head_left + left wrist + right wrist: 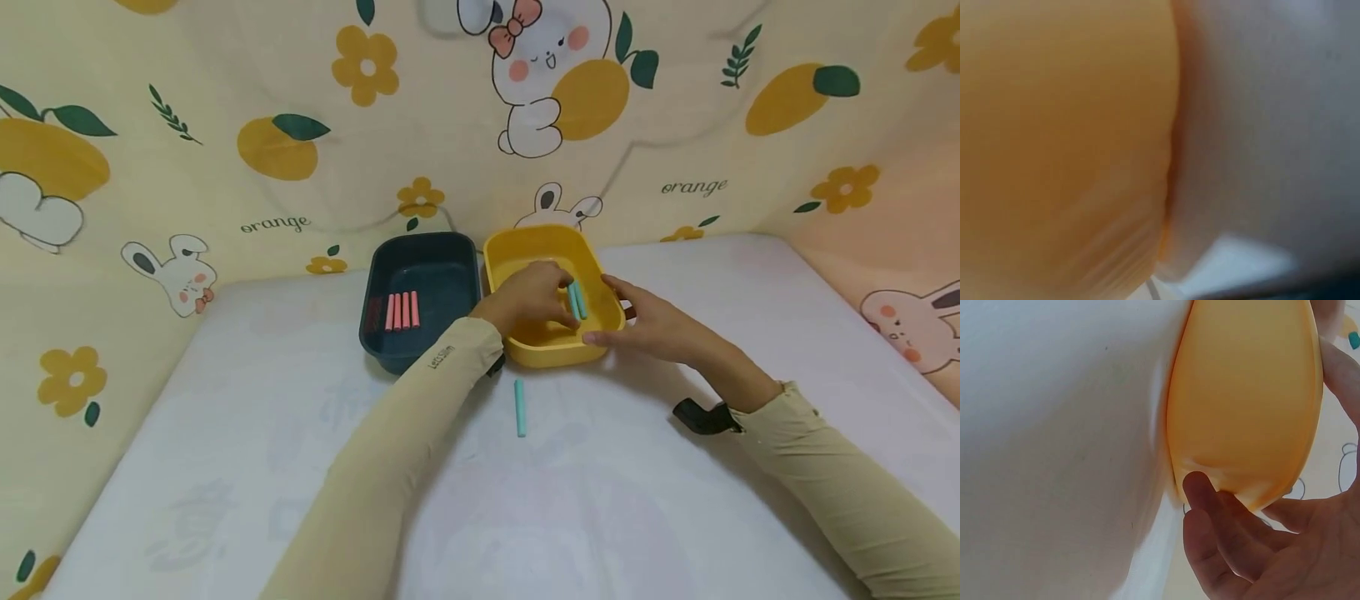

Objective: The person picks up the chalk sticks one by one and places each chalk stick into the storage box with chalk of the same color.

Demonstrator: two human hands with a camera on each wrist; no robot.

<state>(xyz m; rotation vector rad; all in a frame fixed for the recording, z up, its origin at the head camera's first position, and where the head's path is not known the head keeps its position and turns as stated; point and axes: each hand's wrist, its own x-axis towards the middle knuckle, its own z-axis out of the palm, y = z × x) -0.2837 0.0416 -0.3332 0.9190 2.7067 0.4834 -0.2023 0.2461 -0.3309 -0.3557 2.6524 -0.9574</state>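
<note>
My left hand point(531, 293) reaches into the yellow plastic basin point(555, 354), thumb and fingertips at the two ends of a teal chalk stick point(573, 302). A second teal chalk stick point(581, 300) lies beside it, nearly parallel. On the basin's right side, my right hand point(651, 323) holds the wall, thumb near the front corner and fingers farther back. The right wrist view shows fingers point(1200, 487) bent against the basin's outer wall point(1244, 394). A yellow wall point(1066, 137) fills half of the blurred left wrist view; the left fingers are hidden there.
A dark blue basin point(431, 250) stands left of the yellow one, with several pink chalk sticks point(402, 311) in a row inside. Another teal chalk stick point(521, 408) lies on the white table point(570, 500) in front. Behind is a patterned cloth point(450, 108).
</note>
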